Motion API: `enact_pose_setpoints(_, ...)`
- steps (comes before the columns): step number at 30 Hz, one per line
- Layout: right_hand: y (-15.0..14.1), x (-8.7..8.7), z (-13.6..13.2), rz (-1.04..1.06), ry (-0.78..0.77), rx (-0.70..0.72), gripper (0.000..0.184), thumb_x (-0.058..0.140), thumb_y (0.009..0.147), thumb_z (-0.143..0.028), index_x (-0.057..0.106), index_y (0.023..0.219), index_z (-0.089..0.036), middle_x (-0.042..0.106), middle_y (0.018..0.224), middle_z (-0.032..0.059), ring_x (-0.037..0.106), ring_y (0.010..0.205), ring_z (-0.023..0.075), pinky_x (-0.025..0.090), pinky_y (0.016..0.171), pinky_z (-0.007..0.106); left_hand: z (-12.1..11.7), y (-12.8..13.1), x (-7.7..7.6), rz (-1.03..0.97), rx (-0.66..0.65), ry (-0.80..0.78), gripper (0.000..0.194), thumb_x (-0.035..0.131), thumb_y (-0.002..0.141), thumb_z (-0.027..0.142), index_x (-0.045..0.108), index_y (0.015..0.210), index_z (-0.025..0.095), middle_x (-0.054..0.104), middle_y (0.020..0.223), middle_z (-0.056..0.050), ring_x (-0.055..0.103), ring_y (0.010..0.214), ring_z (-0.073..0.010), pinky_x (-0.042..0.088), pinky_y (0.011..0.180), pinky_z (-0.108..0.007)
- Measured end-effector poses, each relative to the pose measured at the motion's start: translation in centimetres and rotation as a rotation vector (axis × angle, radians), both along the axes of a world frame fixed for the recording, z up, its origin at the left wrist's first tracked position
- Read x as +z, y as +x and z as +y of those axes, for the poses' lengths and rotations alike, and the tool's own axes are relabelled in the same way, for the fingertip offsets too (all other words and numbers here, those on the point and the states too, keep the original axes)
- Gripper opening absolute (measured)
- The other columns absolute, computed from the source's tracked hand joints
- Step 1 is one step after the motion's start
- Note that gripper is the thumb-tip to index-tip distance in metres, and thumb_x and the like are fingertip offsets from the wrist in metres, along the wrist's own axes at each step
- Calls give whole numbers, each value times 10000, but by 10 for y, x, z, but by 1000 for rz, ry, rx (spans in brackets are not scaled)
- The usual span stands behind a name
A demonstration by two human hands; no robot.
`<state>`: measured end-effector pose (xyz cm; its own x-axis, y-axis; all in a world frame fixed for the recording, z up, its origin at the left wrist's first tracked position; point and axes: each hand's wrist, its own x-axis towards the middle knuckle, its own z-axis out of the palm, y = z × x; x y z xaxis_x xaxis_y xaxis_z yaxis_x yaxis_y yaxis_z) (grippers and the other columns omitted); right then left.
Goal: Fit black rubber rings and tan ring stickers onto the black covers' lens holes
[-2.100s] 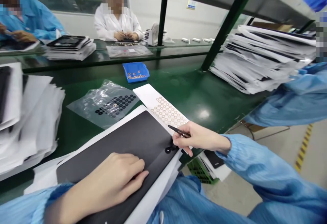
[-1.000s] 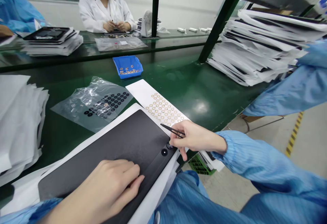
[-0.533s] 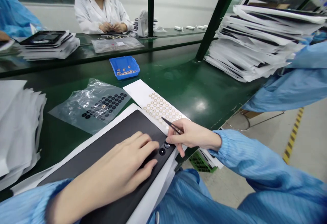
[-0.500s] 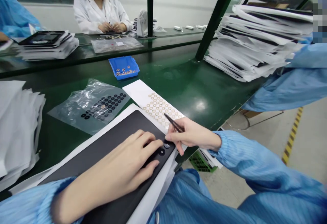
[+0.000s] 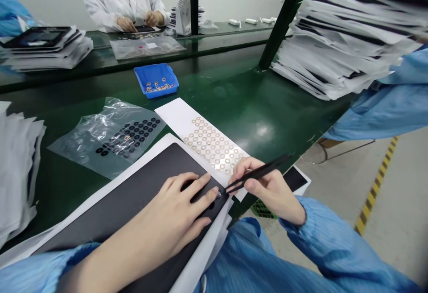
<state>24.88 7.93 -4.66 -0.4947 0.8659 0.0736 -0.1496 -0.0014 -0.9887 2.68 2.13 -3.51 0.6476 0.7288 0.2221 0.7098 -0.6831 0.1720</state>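
A dark flat tablet-like panel (image 5: 140,186) lies on white sheets at the near edge of the bench. My left hand (image 5: 183,206) rests on it, palm down with fingers apart, the fingertips beside a small round glossy lens part (image 5: 219,193) near the panel's corner. Black tweezers (image 5: 257,173) are held in my right hand (image 5: 276,190), their tips touching or just over the panel's edge by that part. My left fingers partly cover the round parts there. Just beyond the panel is a white backing sheet (image 5: 174,109) bearing rows of small gold-coloured rings.
A clear plastic bag (image 5: 83,134) with black rings on it lies left of the sheet. Behind is a blue tray (image 5: 139,79) of small rings. Paper-interleaved stacks (image 5: 334,56) stand at right and left (image 5: 16,163). A person in white (image 5: 123,7) works across the bench.
My right hand has turned over, so the tweezers now point down-left at the panel corner instead of up-left. My left fingers have shifted over the round parts.
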Motion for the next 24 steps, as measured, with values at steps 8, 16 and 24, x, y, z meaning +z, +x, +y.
enact_pose_setpoints(8, -2, -17, -2, 101, 163, -37, 187, 696, 811, -341, 593, 836, -187, 663, 778, 36, 705, 675, 171, 613, 631, 301, 1, 3, 0, 24, 13, 79, 313, 354, 981, 248, 589, 1173, 175, 608, 1219, -86, 508, 1054, -278, 444, 835, -410)
enact_pose_setpoints(16, -5, -17, 1, 108, 263, 10, 89, 676, 835, -256, 616, 838, -191, 653, 783, 26, 683, 690, 149, 600, 626, 281, 0, 4, 1, 11, 14, 66, 299, 374, 971, 243, 596, 1161, 182, 615, 1210, -78, 517, 1054, -277, 451, 839, -413)
enact_pose_setpoints(24, -4, -18, 2, 105, 261, 12, 104, 673, 839, -269, 609, 836, -187, 648, 785, 28, 682, 695, 147, 598, 631, 282, 1, 2, 6, 20, -4, 51, 291, 390, 965, 233, 606, 1149, 171, 623, 1205, -82, 530, 1042, -280, 469, 823, -412)
